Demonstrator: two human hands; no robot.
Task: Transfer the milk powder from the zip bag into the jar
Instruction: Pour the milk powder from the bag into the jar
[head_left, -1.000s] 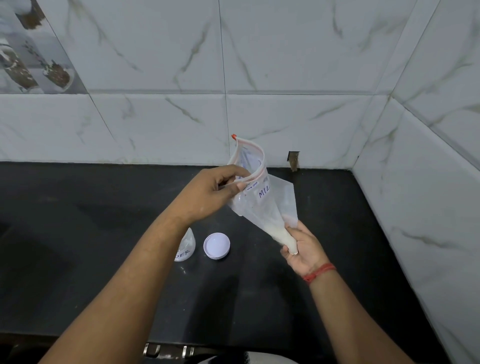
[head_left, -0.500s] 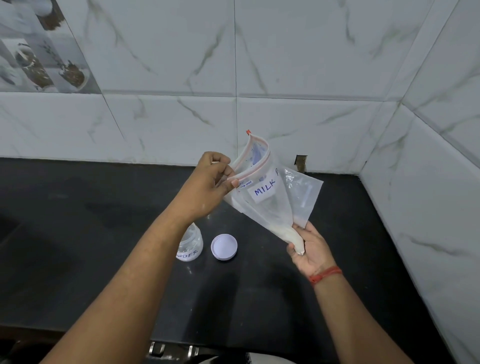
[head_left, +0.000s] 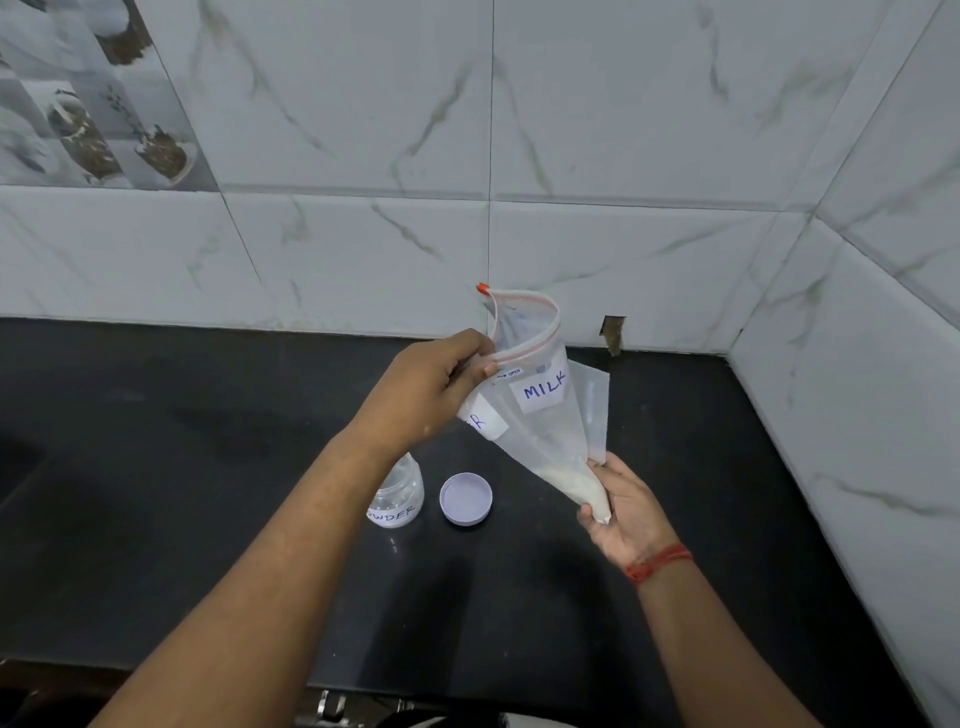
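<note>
While the left hand (head_left: 426, 387) pinches the rim of the zip bag (head_left: 540, 415) between thumb and curled fingers, the bag's mouth stands open just above those fingertips. The bag hangs tilted, narrowing down to the right hand (head_left: 626, 512), whose fingers curl round its bottom corner. The milk powder (head_left: 574, 480) sits packed in that corner, just above and inside the right fingers. Below the left wrist, the jar (head_left: 397, 496) stands uncapped on the black counter (head_left: 156, 467), its lid (head_left: 466, 499) lying beside it, well below the bag.
</note>
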